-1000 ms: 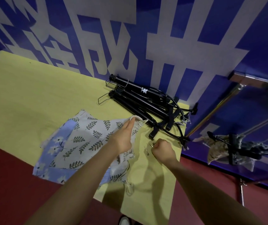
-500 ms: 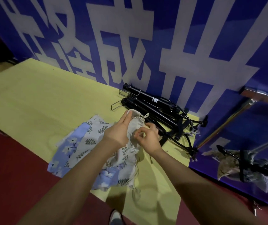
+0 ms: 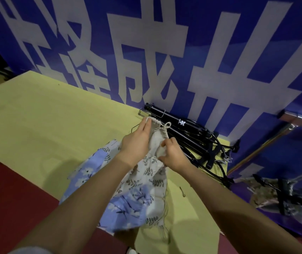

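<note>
- Gripping the patchwork cloth (image 3: 146,173) in front of the chest, both hands are working at its pale upper part, above the yellow table (image 3: 55,125).
- The left hand (image 3: 137,142) is reaching forward from a long bare forearm, wrist straight, back of the hand facing the camera.
- Its 4 fingers (image 3: 145,126) are lying straight and close together, pressing flat against the cloth right up to the gathered top edge; the thumb is hiding behind the fabric.
- The right hand (image 3: 172,154) is coming in from the right, just beside the left, knuckles turned up and wrist bending inward.
- Its fingertips (image 3: 163,143) are curling tight and pinching a fold of the pale fabric, a narrow, closed grip.
- The cloth is hanging down from the 2 hands, its leaf-print and blue floral panels trailing onto the table's near edge.
- A cord loop (image 3: 166,125) is sticking up at the cloth's top, between the 2 hands' reach.
- A bundle of black hangers (image 3: 192,136) is lying on the table just behind the hands, against the blue banner (image 3: 164,52).
- A small thin metal piece (image 3: 182,191) is lying on the table under the right forearm; what it is, I cannot tell.
</note>
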### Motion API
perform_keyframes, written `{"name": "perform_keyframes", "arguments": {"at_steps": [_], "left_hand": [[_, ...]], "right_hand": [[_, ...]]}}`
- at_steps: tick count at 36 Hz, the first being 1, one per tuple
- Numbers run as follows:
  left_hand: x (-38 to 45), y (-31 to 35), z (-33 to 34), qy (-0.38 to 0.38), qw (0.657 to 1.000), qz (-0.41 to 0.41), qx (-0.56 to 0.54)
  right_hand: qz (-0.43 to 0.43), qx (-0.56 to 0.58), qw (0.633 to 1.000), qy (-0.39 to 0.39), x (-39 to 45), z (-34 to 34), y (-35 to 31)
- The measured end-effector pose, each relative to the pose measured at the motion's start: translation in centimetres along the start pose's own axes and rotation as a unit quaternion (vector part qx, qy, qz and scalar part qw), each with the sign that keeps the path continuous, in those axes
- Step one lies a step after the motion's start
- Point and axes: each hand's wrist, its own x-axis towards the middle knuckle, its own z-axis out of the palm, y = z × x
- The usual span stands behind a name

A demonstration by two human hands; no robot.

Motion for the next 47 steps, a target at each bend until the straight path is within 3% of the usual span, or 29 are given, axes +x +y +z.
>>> {"name": "perform_keyframes", "arguments": {"at_steps": [4,8,12,20,25,33,41,47], "left_hand": [[0.9,-0.6,1.1,-0.017,1.000,0.016,-0.001],[1.5,-1.4,2.7,-0.051,0.998,0.011,-0.031],[2.6,-1.8,3.5,-0.046,0.997,-0.009,-0.066],[5.4,-2.3,4.5,-0.052,0.995,-0.035,-0.074],[6.7,-2.4,5.4,-0.055,0.995,-0.031,-0.079],[8.1,-2.4,6.6,-0.057,0.995,-0.023,-0.079],[8.0,-1.9,6.5,-0.050,0.995,-0.006,-0.083],[7.1,-1.4,5.5,-0.033,0.997,0.004,-0.076]], "right_hand": [[-0.011,0.075,0.997,0.012,0.4,-0.4,0.1],[-0.005,0.156,0.983,0.100,0.7,-0.6,0.7],[0.063,0.120,0.979,0.153,1.8,-0.5,2.2],[0.179,-0.074,0.981,0.002,4.6,-0.3,5.8],[0.212,-0.103,0.969,-0.075,5.8,1.3,7.1],[0.176,-0.211,0.958,-0.076,7.0,2.1,7.5],[0.180,-0.135,0.973,-0.057,6.8,1.2,6.8],[0.142,-0.190,0.971,-0.033,5.8,-0.1,5.7]]}}
